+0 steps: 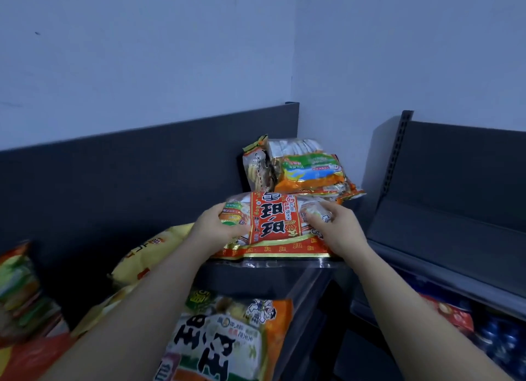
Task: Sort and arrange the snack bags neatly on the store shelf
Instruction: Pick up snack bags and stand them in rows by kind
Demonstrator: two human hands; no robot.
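Red-and-gold snack bag (274, 224) lies flat on the shelf (284, 266) between the hands, left hand (219, 227) gripping its left end, right hand (336, 224) gripping its right end.

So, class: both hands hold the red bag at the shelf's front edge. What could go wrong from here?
1. The red bag lies at the shelf edge; it may slide off if the left hand and right hand let go.
2. Pushing it back could topple the loosely piled bags behind it.
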